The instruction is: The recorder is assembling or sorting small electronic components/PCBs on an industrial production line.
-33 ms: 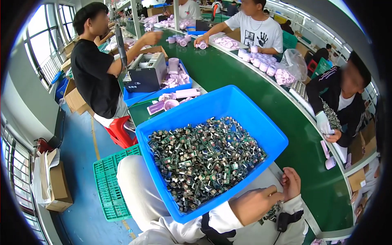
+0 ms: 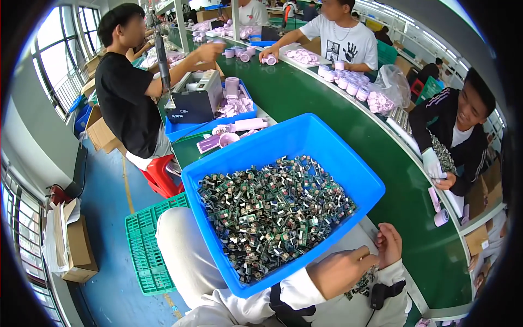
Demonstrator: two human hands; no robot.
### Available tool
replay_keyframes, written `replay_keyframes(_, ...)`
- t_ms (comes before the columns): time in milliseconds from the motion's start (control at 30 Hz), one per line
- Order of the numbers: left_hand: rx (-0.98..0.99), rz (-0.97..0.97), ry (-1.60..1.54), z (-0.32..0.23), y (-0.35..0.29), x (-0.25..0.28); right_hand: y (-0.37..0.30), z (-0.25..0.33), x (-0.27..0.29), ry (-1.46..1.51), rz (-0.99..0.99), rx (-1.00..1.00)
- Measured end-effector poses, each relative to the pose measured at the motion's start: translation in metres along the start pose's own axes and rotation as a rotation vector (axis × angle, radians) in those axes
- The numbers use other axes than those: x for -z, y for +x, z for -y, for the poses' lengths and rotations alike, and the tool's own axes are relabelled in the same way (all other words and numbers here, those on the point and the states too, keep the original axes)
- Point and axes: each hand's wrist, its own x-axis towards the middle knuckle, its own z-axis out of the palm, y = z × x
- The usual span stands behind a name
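The person's left hand, in the lower middle of the frame, is curled into a loose fist with the fingers folded under; it rests just past the near right edge of the blue plastic bin, and whether anything sits inside the closed fingers cannot be told. Just to its right, the right hand has its fingers bent narrowly toward the left hand, the tips close to the left knuckles; nothing can be made out between them. A few small dark parts lie on the white sleeve below the two hands.

The bin fills the middle of the frame, resting on the person's lap, and holds a dense heap of small green and silver electronic components, piled thickest toward its centre and near side. White trousers show at its lower left.

At the left of the frame a green plastic crate stands on the blue floor, with a red stool above it and a cardboard box further left. A green conveyor belt curves from the top of the frame down the right side. Pink round parts sit along its far edge. Other people work beside it: one in a black shirt at upper left, one in a white printed shirt at the top, one in a dark jacket at right. A grey machine stands in a second blue tray at upper centre.
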Motion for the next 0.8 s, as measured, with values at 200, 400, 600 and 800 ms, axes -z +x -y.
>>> replay_keyframes(200,0.029,-0.028,0.019,0.006,0.000,-0.012,-0.004,0.004,-0.004,-0.065,0.020,0.003)
replay_keyframes(400,0.048,-0.011,-0.044,0.005,-0.001,-0.017,-0.005,0.001,-0.005,-0.111,-0.005,0.007)
replay_keyframes(600,0.050,-0.006,-0.081,0.000,0.000,-0.016,-0.005,0.003,-0.008,-0.138,0.010,0.007)
replay_keyframes(800,0.036,-0.003,-0.077,0.003,0.003,-0.019,-0.005,0.002,-0.008,-0.156,0.002,0.029)
